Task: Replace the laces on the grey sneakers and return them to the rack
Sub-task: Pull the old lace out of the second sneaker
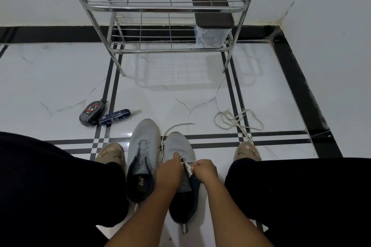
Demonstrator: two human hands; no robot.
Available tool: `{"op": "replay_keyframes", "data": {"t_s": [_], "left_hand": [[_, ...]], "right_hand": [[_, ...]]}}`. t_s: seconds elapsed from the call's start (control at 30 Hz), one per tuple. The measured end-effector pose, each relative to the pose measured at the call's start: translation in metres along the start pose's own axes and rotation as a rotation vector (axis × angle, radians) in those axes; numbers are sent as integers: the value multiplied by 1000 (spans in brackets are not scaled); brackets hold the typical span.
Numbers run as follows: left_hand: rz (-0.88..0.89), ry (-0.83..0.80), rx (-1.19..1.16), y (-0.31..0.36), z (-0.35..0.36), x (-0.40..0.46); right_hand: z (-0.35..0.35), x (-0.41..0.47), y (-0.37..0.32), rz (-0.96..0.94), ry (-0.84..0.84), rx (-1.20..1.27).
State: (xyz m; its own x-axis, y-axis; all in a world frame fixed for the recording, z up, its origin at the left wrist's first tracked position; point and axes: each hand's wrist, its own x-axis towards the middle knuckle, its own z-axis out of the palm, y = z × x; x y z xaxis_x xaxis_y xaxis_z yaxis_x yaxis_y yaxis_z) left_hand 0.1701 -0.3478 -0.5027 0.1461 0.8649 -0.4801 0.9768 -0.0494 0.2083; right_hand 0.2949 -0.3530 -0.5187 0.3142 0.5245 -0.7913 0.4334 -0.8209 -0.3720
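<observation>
From the head view, the left hand (pixel 174 163) and right hand (pixel 202 168) both pinch the white lace (pixel 187 164) over the eyelets of the right sneaker (pixel 179 147) on the floor (pixel 60 78). The left sneaker (pixel 143 142) lies just beside it, unlaced. A slack pull could probably skip an eyelet or leave uneven ends. Both sneakers run lengthwise, toes toward the rack (pixel 160 8).
</observation>
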Motion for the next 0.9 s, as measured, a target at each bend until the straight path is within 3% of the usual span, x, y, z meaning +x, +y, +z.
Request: {"op": "replay_keyframes", "data": {"t_s": [0.2, 0.27, 0.33, 0.4, 0.43, 0.47, 0.5, 0.53, 0.6, 0.73, 0.8, 0.9], "left_hand": [[55, -49, 83, -3, -2, 7], [21, -48, -22, 0, 0, 4], [-264, 12, -492, 2, -3, 6], [-656, 149, -1290, -2, -21, 18], [-772, 233, -1602, -6, -32, 23], [-775, 278, -1766, -12, -42, 28], [-703, 271, -1780, -15, -56, 31], [-600, 210, -1649, -17, -65, 36], [-410, 103, -1137, -22, -70, 40], [-105, 326, -194, -19, -41, 26], [-78, 196, -51, -9, -23, 10], [-141, -54, -166, -3, -1, -6]], "right_hand": [[2, 0, 2, -11, 5, -12], [1, -1, 1, 3, 15, -20], [-1, -1, 0, 15, 14, -28], [-4, -1, 1, 26, 11, -47], [-5, -1, 1, 34, 15, -57], [-5, -2, 2, 48, 16, -64], [-5, -1, 3, 55, 18, -66], [-5, -1, 4, 59, 16, -64], [-6, 0, 3, 56, 5, -39], [-13, -1, 0, 49, -53, 42], [-17, -4, -3, 53, -82, -43], [-18, -1, -4, 70, -76, -128]]}}
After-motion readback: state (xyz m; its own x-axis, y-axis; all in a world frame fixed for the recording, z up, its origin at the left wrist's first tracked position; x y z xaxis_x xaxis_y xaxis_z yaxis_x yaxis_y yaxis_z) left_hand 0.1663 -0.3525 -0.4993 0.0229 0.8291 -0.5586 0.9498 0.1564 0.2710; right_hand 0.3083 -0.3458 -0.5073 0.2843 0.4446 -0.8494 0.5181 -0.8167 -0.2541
